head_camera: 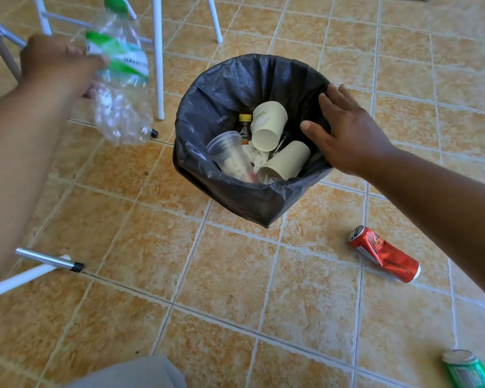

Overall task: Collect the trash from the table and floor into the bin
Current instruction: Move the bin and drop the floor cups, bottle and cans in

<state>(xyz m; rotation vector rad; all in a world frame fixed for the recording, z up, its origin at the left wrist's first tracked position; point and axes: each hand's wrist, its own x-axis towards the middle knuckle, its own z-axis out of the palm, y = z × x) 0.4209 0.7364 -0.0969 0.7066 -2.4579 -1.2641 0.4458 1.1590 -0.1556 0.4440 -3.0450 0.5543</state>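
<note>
Floor: orange-tan tiles (235, 275) with pale grout are seen throughout; white chair legs (158, 65) stand at the upper left.
Bin: a round bin (249, 203) lined with a black bag is set on the tiles; paper cups (269, 124), a clear cup (230, 155) and crumpled paper are held inside.
Step in hand: delivery of the bottle to the bin, as judged from its place just outside the left rim, not yet over the opening.
Left hand (59, 65): wrapped round the bottle's labelled middle, though blurred.
Right hand (350, 135): fingers straight and spread at the bin's right rim, nothing held; firm contact cannot be told.
Bottle (121, 88): clear plastic, crushed and crinkled, apparently empty, with a green cap and a green-and-white label; held in the air.
Next move: the bottle should be brought over the opening and released; being light and springy, it could bounce off the cups.
Left to collect: a dented red can (384, 254) lies right of the bin, a green can (468, 371) nearer.
</note>
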